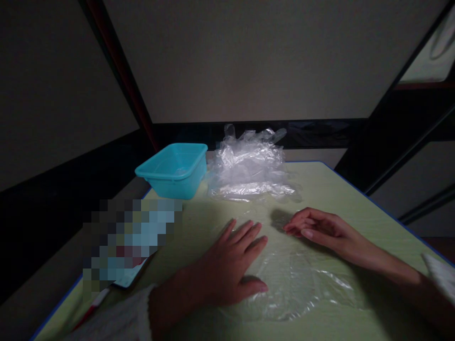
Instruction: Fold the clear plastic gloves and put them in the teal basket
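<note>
A clear plastic glove (302, 279) lies flat on the pale green table (355, 208) in front of me. My left hand (231, 265) presses palm-down on the glove's left part, fingers spread. My right hand (320, 229) hovers or rests just above the glove's upper edge, fingers loosely curled together and pointing left; I cannot tell whether it pinches the plastic. Behind them sits a heap of several more clear plastic gloves (249, 166).
A turquoise plastic tub (174, 170) stands at the table's back left, next to the heap. A blurred-out patch covers something at the left edge, with a red-and-white object (95, 308) below it. Dark metal frame bars rise behind and to the right.
</note>
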The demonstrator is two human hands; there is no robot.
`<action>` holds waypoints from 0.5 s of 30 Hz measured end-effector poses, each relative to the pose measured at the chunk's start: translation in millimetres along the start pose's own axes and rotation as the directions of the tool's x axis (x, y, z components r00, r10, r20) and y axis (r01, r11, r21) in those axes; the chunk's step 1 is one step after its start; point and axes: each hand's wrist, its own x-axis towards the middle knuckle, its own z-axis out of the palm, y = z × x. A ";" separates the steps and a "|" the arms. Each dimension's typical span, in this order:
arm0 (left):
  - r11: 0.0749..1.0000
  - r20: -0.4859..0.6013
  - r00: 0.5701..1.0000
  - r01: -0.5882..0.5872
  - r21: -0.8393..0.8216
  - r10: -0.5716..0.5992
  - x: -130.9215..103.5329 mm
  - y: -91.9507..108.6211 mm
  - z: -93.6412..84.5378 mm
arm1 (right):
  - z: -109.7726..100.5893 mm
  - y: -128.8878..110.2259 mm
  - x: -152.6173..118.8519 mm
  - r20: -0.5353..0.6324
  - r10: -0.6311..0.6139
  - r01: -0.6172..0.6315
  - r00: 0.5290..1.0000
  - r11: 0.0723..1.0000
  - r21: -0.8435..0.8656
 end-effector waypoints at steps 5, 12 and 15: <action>1.000 0.005 1.000 -0.004 0.009 0.004 -0.4 2.8 -0.5 | -2.1 -0.1 0.7 -0.053 -0.025 0.019 0.998 0.992 -0.124; 1.000 -0.018 1.000 -0.014 0.009 0.014 0.2 6.7 2.2 | -7.4 -1.6 20.7 0.027 -0.175 0.168 0.984 0.872 -0.460; 1.000 -0.030 1.000 -0.005 -0.005 0.005 -0.1 7.6 1.7 | -8.0 6.5 34.7 0.059 -0.193 0.192 0.979 0.806 -0.560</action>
